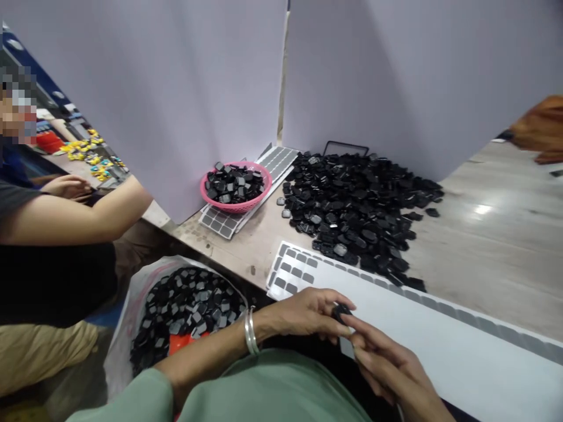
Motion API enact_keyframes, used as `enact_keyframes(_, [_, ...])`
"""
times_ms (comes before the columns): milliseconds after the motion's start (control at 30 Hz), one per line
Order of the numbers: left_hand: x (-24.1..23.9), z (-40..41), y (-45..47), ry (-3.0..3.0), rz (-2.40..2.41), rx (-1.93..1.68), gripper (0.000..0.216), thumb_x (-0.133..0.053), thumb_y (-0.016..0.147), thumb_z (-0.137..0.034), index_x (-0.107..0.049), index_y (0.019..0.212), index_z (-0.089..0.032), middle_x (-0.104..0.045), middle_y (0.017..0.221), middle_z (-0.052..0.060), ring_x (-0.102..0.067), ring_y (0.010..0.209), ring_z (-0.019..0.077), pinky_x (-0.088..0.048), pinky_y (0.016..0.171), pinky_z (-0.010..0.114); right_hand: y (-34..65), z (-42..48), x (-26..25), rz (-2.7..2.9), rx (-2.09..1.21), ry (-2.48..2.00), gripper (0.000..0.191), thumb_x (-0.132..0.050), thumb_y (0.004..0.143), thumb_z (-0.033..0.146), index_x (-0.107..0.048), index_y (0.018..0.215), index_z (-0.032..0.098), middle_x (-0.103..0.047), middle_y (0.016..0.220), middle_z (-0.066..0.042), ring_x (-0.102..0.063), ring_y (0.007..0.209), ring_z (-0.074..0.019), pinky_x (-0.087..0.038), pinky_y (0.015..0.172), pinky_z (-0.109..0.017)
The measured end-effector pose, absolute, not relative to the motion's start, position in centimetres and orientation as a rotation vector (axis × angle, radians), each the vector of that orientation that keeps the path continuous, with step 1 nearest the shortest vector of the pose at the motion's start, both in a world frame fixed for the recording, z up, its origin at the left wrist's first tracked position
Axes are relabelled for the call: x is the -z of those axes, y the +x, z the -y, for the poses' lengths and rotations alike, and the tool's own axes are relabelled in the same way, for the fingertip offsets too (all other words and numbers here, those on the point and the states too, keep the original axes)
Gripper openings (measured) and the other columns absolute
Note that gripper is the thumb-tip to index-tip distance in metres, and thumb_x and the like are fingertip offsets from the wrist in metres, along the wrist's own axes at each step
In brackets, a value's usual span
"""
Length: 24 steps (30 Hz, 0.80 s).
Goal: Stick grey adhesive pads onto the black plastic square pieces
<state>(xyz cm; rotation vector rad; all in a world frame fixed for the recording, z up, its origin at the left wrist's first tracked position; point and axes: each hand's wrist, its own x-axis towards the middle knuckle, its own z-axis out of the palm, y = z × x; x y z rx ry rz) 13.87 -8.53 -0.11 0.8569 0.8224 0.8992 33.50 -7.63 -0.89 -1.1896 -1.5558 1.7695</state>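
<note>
In front of my body, my left hand [312, 313] is closed, gripping a small black plastic piece [340, 312] between thumb and fingers. My right hand [387, 360] meets it there, its fingertips pinched at a small grey sticker [347, 347] just below the black piece. Fingers partly cover both items. Beside my hands on the table lies a white sheet [396, 313] with grey rounded stickers at its left end and along its far edge. Beyond the sheet spreads a large heap of black plastic pieces [352, 199].
A pink basket [235, 207] of black pieces, some grey-faced, rests partly on sticker sheets [217, 221]. An open plastic bag [121, 346] of similar pieces stands at lower left. Pale partitions [352, 70] rise behind the table. Another person's arm [79, 217] is at left.
</note>
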Motion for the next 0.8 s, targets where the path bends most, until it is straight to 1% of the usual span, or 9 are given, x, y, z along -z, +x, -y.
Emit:
enact_keyframes(100, [-0.4, 8.6, 13.8, 0.787, -0.861, -0.975, 0.043, -0.078, 0.065, -0.029, -0.058, 0.101, -0.016, -0.061, 0.069, -0.001, -0.053, 0.052, 0.0074, -0.039, 0.050, 0.019, 33.6, 7.3, 0.2, 1.591, -1.666, -1.160, 0.048, -0.061, 0.081, 0.051, -0.063, 0.118, 0.020, -0.054, 0.068, -0.001, -0.041, 0.042, -0.0090, -0.031, 0.035, -0.023])
enact_keyframes(167, [-0.7, 8.5, 13.8, 0.753, -0.881, -1.030, 0.041, -0.077, 0.065, -0.025, -0.056, 0.099, -0.015, -0.065, 0.077, 0.002, -0.057, 0.056, 0.0083, -0.041, 0.051, 0.018, 33.6, 7.0, -0.2, 1.609, -1.544, -1.160, 0.043, -0.059, 0.084, 0.047, -0.062, 0.117, 0.020, -0.054, 0.070, 0.000, -0.044, 0.046, -0.0094, -0.036, 0.041, -0.023])
enact_keyframes(200, [-0.8, 8.4, 13.9, 0.744, -0.879, -1.041, 0.041, -0.077, 0.066, -0.024, -0.056, 0.100, -0.014, -0.066, 0.078, 0.003, -0.058, 0.057, 0.0090, -0.041, 0.052, 0.018, 33.6, 6.9, -0.3, 1.642, -1.451, -1.167, 0.039, -0.058, 0.085, 0.045, -0.061, 0.116, 0.021, -0.055, 0.072, 0.000, -0.047, 0.049, -0.0103, -0.040, 0.044, -0.023])
enact_keyframes(267, [-0.9, 8.2, 14.1, 0.731, -0.870, -1.028, 0.041, -0.076, 0.067, -0.022, -0.054, 0.101, -0.013, -0.065, 0.070, 0.002, -0.059, 0.058, 0.0100, -0.042, 0.052, 0.018, 33.6, 6.6, -0.6, 1.751, -1.211, -1.161, 0.031, -0.056, 0.088, 0.039, -0.062, 0.113, 0.020, -0.059, 0.079, -0.002, -0.055, 0.062, -0.0138, -0.046, 0.056, -0.025])
enact_keyframes(333, [-1.0, 8.0, 14.6, 0.714, -0.868, -1.008, 0.041, -0.076, 0.066, -0.021, -0.054, 0.100, -0.013, -0.063, 0.064, 0.001, -0.059, 0.058, 0.0107, -0.042, 0.051, 0.018, 33.5, 6.5, -0.7, 1.859, -0.985, -1.111, 0.024, -0.054, 0.091, 0.033, -0.062, 0.109, 0.020, -0.062, 0.086, -0.004, -0.059, 0.075, -0.0167, -0.049, 0.066, -0.027])
enact_keyframes(367, [-1.0, 8.0, 14.8, 0.708, -0.867, -0.999, 0.042, -0.077, 0.066, -0.021, -0.053, 0.099, -0.013, -0.063, 0.065, 0.001, -0.060, 0.059, 0.0110, -0.042, 0.051, 0.018, 33.5, 6.5, -0.7, 1.896, -0.903, -1.079, 0.022, -0.052, 0.092, 0.030, -0.062, 0.108, 0.019, -0.062, 0.087, -0.005, -0.060, 0.078, -0.0171, -0.049, 0.068, -0.027])
enact_keyframes(500, [-0.9, 7.8, 15.4, 0.702, -0.856, -0.972, 0.044, -0.078, 0.065, -0.022, -0.052, 0.100, -0.013, -0.064, 0.067, 0.001, -0.062, 0.061, 0.0122, -0.043, 0.051, 0.018, 33.4, 6.6, -0.7, 1.964, -0.745, -1.005, 0.019, -0.048, 0.094, 0.023, -0.061, 0.107, 0.018, -0.061, 0.084, -0.005, -0.059, 0.075, -0.0161, -0.048, 0.066, -0.027])
enact_keyframes(667, [-1.1, 7.7, 15.7, 0.700, -0.856, -0.959, 0.046, -0.079, 0.064, -0.022, -0.052, 0.101, -0.013, -0.067, 0.075, 0.003, -0.064, 0.062, 0.0135, -0.044, 0.051, 0.018, 33.5, 6.6, -0.8, 1.993, -0.688, -0.988, 0.019, -0.045, 0.095, 0.020, -0.058, 0.107, 0.019, -0.060, 0.084, -0.005, -0.059, 0.074, -0.0162, -0.048, 0.065, -0.027])
enact_keyframes(800, [-1.5, 7.5, 16.1, 0.690, -0.863, -0.936, 0.046, -0.080, 0.062, -0.021, -0.053, 0.098, -0.012, -0.066, 0.075, 0.003, -0.063, 0.061, 0.0126, -0.044, 0.051, 0.018, 33.7, 6.6, -0.9, 2.023, -0.641, -1.001, 0.019, -0.044, 0.095, 0.020, -0.058, 0.107, 0.018, -0.060, 0.083, -0.005, -0.059, 0.073, -0.0161, -0.047, 0.062, -0.027])
